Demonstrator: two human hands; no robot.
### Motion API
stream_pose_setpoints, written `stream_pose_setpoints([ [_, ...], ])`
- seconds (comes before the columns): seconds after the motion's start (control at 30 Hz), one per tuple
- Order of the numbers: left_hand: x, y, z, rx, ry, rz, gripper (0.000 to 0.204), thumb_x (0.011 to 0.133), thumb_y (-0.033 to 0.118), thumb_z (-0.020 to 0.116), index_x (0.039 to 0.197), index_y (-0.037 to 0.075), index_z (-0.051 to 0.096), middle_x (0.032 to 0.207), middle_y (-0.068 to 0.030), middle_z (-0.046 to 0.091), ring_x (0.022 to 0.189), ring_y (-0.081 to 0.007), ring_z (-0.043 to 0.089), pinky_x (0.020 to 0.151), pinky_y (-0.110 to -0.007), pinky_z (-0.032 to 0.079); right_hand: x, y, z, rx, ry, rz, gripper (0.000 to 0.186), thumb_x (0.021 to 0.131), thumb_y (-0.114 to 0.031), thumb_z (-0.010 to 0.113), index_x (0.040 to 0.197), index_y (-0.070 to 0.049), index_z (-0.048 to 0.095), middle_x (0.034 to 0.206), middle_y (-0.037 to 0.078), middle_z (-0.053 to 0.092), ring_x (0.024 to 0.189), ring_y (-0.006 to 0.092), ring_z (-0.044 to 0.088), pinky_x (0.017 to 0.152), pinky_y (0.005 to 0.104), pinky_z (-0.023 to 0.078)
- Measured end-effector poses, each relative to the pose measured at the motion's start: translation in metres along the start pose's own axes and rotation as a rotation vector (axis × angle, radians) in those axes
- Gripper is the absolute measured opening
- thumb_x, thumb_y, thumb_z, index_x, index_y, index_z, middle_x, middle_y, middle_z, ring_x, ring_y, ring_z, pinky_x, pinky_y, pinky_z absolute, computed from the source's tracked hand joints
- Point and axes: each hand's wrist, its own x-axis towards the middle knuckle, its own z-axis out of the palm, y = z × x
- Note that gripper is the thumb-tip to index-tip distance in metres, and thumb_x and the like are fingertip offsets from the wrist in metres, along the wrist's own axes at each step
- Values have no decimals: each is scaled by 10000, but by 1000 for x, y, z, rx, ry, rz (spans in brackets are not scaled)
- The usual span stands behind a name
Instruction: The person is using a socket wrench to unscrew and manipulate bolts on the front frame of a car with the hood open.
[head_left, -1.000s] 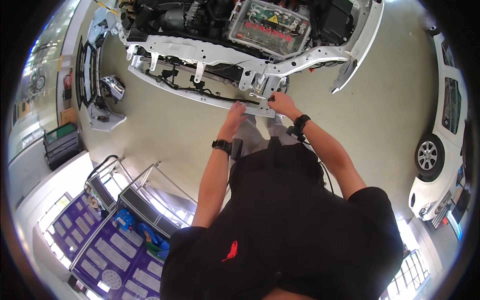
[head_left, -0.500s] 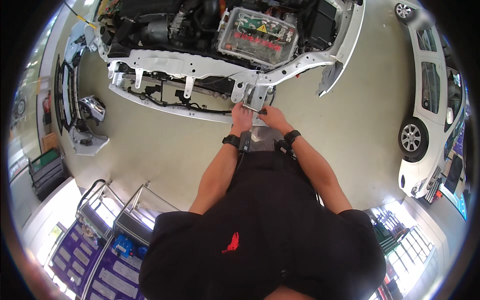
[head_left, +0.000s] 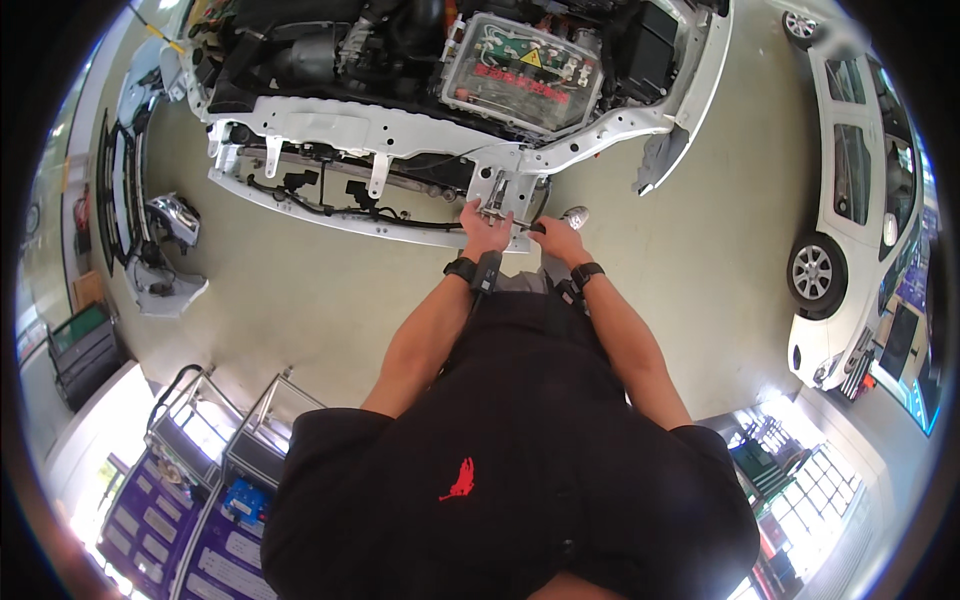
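Note:
At the white front crossmember [head_left: 340, 218] of a car with no bumper, both my hands work by an upright metal bracket [head_left: 515, 190]. My left hand [head_left: 486, 232] has its thumb and fingers curled around something at the bracket's foot, too small to make out. Just to its right, my right hand [head_left: 558, 240] closes on the dark handle of a slim tool [head_left: 535, 227], which points left toward my left hand. The tool's kind and its tip cannot be told.
Above my hands lies the open engine bay with a clear-covered electrical box [head_left: 525, 75]. A detached bumper [head_left: 125, 200] and a headlamp [head_left: 175, 218] are on the left. A white car [head_left: 850, 200] stands at right. Wheeled frames with purple panels [head_left: 150, 500] are behind me at lower left.
My right hand has moved slightly right and nearer me, the tool handle with it. My left hand has shifted a little. A shoe now shows beside the bracket, and the view has shifted slightly.

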Motion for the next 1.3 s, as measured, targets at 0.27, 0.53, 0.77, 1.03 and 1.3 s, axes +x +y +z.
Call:
stream_pose_setpoints([
  [0.27,-6,-8,14,-30,70,18,362,741,306,506,1022,83,454,1039,-48,471,919,-214,442,772,-358,421,31,23,8,-97,-138,-78,408,777,-368,561,1002,-28,552,983,179,590,935,340,551,789,418,435],
  [0.53,12,-12,4,42,147,78,268,772,268,506,979,101,472,994,-44,490,887,-190,458,691,-323,445,23,11,-5,-205,-303,-123,508,822,-438,470,1054,12,519,1020,223,569,977,357,536,820,435,417],
  [0.77,31,-20,-16,258,133,167,176,863,237,418,958,117,505,905,-22,506,849,-138,484,689,-312,435,23,13,-6,-147,-282,-43,631,859,-527,297,1077,27,507,1053,255,547,1000,384,520,853,457,391],
  [1.03,77,-20,-59,1635,91,680,219,884,230,394,931,44,499,852,-64,548,784,-180,554,618,-322,465,-3,-40,-49,-293,-177,-20,520,850,-460,372,885,-11,632,927,202,609,890,364,575,763,430,447],
  [1.3,65,-13,-45,1907,209,737,233,775,169,559,935,18,485,905,-140,576,805,-208,575,610,-344,480,-11,-111,-88,-395,-186,-209,426,784,-414,504,783,-11,642,848,195,617,820,346,587,710,431,459],
])
